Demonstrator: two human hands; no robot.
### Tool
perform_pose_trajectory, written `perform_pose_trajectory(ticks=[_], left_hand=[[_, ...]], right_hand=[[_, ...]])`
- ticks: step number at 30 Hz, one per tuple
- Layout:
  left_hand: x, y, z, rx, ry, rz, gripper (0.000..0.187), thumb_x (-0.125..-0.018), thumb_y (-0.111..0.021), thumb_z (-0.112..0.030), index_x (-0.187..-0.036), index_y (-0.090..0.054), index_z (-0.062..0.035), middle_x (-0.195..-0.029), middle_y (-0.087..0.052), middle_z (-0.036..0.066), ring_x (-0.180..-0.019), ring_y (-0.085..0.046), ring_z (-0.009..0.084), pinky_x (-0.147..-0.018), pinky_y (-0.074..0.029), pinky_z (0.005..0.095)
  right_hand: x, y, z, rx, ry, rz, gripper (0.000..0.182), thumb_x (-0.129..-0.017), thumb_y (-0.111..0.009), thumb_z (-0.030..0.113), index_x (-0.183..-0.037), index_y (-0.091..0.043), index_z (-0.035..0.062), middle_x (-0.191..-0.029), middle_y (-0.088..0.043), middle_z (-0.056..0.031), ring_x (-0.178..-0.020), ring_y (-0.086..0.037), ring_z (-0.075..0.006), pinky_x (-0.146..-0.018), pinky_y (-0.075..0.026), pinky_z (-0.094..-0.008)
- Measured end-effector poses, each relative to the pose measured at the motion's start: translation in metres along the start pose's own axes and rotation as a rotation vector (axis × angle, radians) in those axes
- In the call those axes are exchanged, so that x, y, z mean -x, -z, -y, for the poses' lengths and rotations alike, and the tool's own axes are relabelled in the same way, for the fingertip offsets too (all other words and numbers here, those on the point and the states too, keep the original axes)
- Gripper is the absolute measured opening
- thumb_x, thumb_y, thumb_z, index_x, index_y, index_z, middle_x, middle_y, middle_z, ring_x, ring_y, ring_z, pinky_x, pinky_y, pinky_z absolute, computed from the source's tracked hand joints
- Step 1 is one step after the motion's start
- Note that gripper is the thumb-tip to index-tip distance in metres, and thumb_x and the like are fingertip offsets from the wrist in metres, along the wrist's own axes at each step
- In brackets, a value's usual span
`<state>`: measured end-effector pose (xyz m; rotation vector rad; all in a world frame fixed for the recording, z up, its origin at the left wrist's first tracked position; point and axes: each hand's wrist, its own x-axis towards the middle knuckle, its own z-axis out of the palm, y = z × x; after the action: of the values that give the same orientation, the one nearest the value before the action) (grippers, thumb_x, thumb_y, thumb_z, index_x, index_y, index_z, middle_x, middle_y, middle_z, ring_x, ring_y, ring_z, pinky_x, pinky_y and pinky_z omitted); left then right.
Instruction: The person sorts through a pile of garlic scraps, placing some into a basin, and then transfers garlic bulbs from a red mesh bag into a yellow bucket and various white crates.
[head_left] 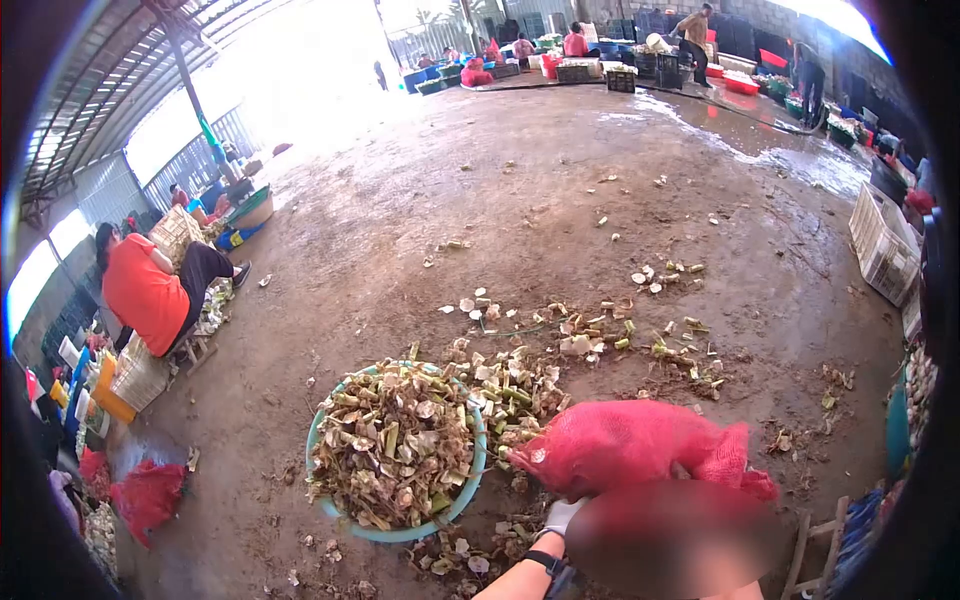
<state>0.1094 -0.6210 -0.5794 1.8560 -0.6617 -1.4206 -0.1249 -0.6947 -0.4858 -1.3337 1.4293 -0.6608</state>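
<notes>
My left hand (563, 516), in a white glove with a dark band at the wrist, reaches to the near side of a full red mesh sack (630, 440). Its fingers are hidden at the edge of a blurred patch, so its grip does not show. My right hand is lost in that same blur; only a bit of the right forearm (738, 592) appears at the bottom edge. The sack lies on its side on the dirt floor. Left of it stands a round, light-blue-rimmed tub (478, 470) heaped with cut stalks and peelings.
Loose trimmings (590, 340) lie scattered around the tub and sack. A seated person in an orange shirt (145, 290) works at the left beside crates. A pale crate (882, 240) stands at right, a wooden frame (825, 545) at lower right. People and tubs line the back.
</notes>
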Motion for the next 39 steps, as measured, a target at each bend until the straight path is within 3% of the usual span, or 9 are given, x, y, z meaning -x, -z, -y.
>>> perform_pose_trajectory(ticks=[4, 10, 14, 23, 29, 31, 34, 36, 39], left_hand=[[0.053, 0.036, -0.072, -0.675, -0.073, -0.462, 0.094, -0.068, -0.076, -0.04, -0.143, -0.028, -0.01, -0.135, -0.042, 0.021, -0.126, -0.04, 0.0395, -0.102, -0.037, 0.0455], [-0.008, 0.01, -0.044, -0.54, -0.435, -0.284, 0.068, -0.078, -0.057, -0.028, -0.138, -0.036, -0.0047, -0.132, -0.043, 0.03, -0.121, -0.043, 0.0446, -0.101, -0.038, 0.0461], [-0.055, -0.033, 0.003, 0.752, -0.085, 0.454, 0.039, -0.093, -0.05, -0.026, -0.126, -0.052, -0.006, -0.107, -0.065, 0.012, -0.099, -0.061, 0.0277, -0.089, -0.046, 0.0372], [0.129, 0.038, -0.075, 1.164, 0.201, 0.61, 0.046, -0.094, -0.047, -0.035, -0.128, -0.05, -0.0045, -0.126, -0.057, 0.012, -0.114, -0.054, 0.0294, -0.101, -0.041, 0.0434], [0.128, 0.047, -0.06, 0.93, 0.192, 0.685, 0.051, -0.094, -0.048, -0.038, -0.132, -0.045, -0.005, -0.132, -0.052, 0.012, -0.117, -0.052, 0.03, -0.1, -0.042, 0.0431], [0.115, 0.049, -0.035, 0.581, -0.134, 0.7, 0.051, -0.094, -0.047, -0.037, -0.133, -0.044, -0.0045, -0.133, -0.051, 0.012, -0.118, -0.051, 0.0298, -0.1, -0.041, 0.0424], [0.063, 0.013, -0.076, -0.007, -0.515, 0.514, 0.051, -0.095, -0.045, -0.036, -0.134, -0.043, -0.0039, -0.135, -0.049, 0.012, -0.119, -0.05, 0.0295, -0.1, -0.041, 0.0413], [0.046, 0.035, -0.047, -0.396, -0.579, 0.491, 0.051, -0.095, -0.044, -0.035, -0.134, -0.042, -0.0035, -0.136, -0.048, 0.012, -0.12, -0.049, 0.0293, -0.099, -0.041, 0.0406], [0.03, 0.042, -0.017, -0.779, -0.597, 0.52, 0.051, -0.095, -0.043, -0.034, -0.135, -0.041, -0.0031, -0.138, -0.047, 0.012, -0.121, -0.049, 0.0291, -0.099, -0.04, 0.0399]], right_hand=[[0.009, 0.025, 0.043, 0.605, 0.228, 0.206, 0.102, -0.066, -0.072, 0.059, -0.14, -0.033, 0.0004, -0.142, -0.036, -0.0245, -0.132, -0.033, -0.0386, -0.108, -0.031, -0.0443], [0.002, 0.041, -0.067, 0.542, -0.33, -0.823, 0.073, -0.078, -0.07, 0.043, -0.128, -0.044, -0.0019, -0.139, -0.039, -0.0254, -0.13, -0.037, -0.036, -0.103, -0.035, -0.0452], [-0.012, -0.004, -0.057, -0.297, 0.044, 0.074, 0.049, -0.087, -0.06, 0.04, -0.117, -0.056, 0.0011, -0.11, -0.062, -0.0101, -0.096, -0.058, -0.0215, -0.084, -0.046, -0.0342], [0.045, -0.034, 0.038, -0.535, 0.023, 0.329, 0.055, -0.088, -0.064, 0.026, -0.132, -0.043, 0.0021, -0.127, -0.054, -0.0105, -0.114, -0.051, -0.0208, -0.097, -0.04, -0.0376], [0.067, -0.025, 0.018, -0.166, 0.385, 0.683, 0.046, -0.087, -0.062, 0.026, -0.127, -0.052, 0.0031, -0.129, -0.055, -0.0083, -0.113, -0.052, -0.0183, -0.096, -0.043, -0.0342], [0.104, -0.015, 0.096, -1.037, -0.276, 0.683, 0.038, -0.085, -0.059, 0.009, -0.122, -0.055, 0.0028, -0.119, -0.061, -0.0084, -0.106, -0.058, -0.0201, -0.092, -0.046, -0.0352], [0.089, -0.047, 0.059, -0.948, -0.102, 0.582, 0.049, -0.085, -0.062, 0.014, -0.13, -0.047, 0.0029, -0.13, -0.053, -0.0091, -0.116, -0.052, -0.0227, -0.1, -0.042, -0.0367], [0.075, -0.031, 0.034, 0.22, 0.747, 0.468, 0.043, -0.086, -0.06, 0.012, -0.128, -0.051, 0.0058, -0.128, -0.054, -0.0115, -0.118, -0.052, -0.0271, -0.1, -0.04, -0.0383], [0.075, -0.028, 0.048, 0.179, 0.673, 0.472, 0.042, -0.086, -0.061, 0.014, -0.126, -0.052, 0.0053, -0.127, -0.055, -0.0115, -0.117, -0.052, -0.0277, -0.099, -0.041, -0.0385]])
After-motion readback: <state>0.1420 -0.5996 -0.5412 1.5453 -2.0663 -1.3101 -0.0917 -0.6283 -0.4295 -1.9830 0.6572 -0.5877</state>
